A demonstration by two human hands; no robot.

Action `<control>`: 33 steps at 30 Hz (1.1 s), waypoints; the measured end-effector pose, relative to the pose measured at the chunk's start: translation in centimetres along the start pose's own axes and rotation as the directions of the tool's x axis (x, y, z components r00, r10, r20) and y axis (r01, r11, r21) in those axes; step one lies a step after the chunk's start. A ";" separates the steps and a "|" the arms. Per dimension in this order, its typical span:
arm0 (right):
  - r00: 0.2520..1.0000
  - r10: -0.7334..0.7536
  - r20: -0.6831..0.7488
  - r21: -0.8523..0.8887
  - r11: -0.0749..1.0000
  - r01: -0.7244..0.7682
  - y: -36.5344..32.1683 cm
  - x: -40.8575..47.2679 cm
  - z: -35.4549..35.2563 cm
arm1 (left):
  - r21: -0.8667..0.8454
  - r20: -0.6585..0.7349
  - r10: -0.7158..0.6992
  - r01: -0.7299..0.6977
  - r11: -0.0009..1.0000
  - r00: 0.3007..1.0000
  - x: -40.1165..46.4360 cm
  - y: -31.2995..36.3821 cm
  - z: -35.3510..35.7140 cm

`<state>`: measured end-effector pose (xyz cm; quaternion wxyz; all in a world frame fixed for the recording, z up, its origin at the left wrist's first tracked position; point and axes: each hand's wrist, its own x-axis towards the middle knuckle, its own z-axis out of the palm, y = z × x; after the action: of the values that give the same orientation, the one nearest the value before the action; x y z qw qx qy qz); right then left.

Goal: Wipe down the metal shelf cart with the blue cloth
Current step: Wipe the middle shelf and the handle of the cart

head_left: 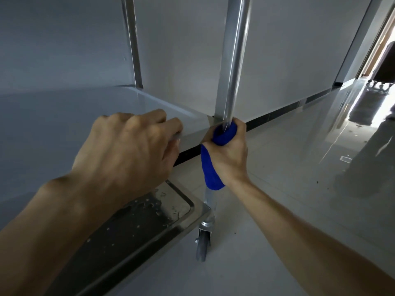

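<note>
The metal shelf cart [64, 116] fills the left and centre of the view, standing on a pale tiled floor [267, 242] beside a white wall [288, 50]; its middle shelf [42, 124] runs from the left edge to the near right corner, where a shiny upright post [232, 60] rises out of the top of the picture; a second post [132, 43] stands at the far corner.

The right hand [227, 150] is wrapped around the near post at the shelf's corner with the blue cloth [210, 167] bunched between palm and metal; one fold of the cloth shows above the fingers [240, 133] against the post, and a longer tail hangs down below the heel of the hand, along the lower stretch of the post; so this hand is clamped on the cloth and, through it, on the post.

The left hand [130, 146] lies on the near edge of the middle shelf, just left of the right one; its fingertips [175, 127] curl over the rim and the back of the hand faces the camera; it grips the shelf edge and carries nothing else; the two hands are near each other but do not touch.

Below, the bottom shelf [149, 221] is a dark tray with a raised rim, speckled with water drops and pale flecks; a caster wheel [202, 242] sits under its near right corner, at the foot of the same post.

To the far right the floor is glossy and mirrors bright light from a doorway [380, 50]; what stands there is too dim to tell.
</note>
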<state>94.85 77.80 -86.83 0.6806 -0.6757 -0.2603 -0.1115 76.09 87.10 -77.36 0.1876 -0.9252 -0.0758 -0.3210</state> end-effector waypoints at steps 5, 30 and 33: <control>0.994 -0.006 -0.112 0.004 1.000 0.006 1.8 -0.6 1.2 | 0.004 -0.034 0.005 -0.005 1.000 0.999 -0.4 0.1 0.5; 0.996 -0.083 -0.013 0.015 0.996 0.083 0.8 1.2 -0.1 | 0.018 -0.066 0.012 -0.011 1.000 0.998 -0.7 0.4 1.2; 0.995 -0.100 -0.022 0.055 0.993 0.102 0.9 0.5 0.3 | 0.027 -0.063 -0.004 0.005 1.000 0.998 -0.7 0.5 1.0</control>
<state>95.61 78.27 -87.35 0.6952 -0.6413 -0.2907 -0.1449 76.27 87.00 -78.72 0.2016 -0.9119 -0.0764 -0.3492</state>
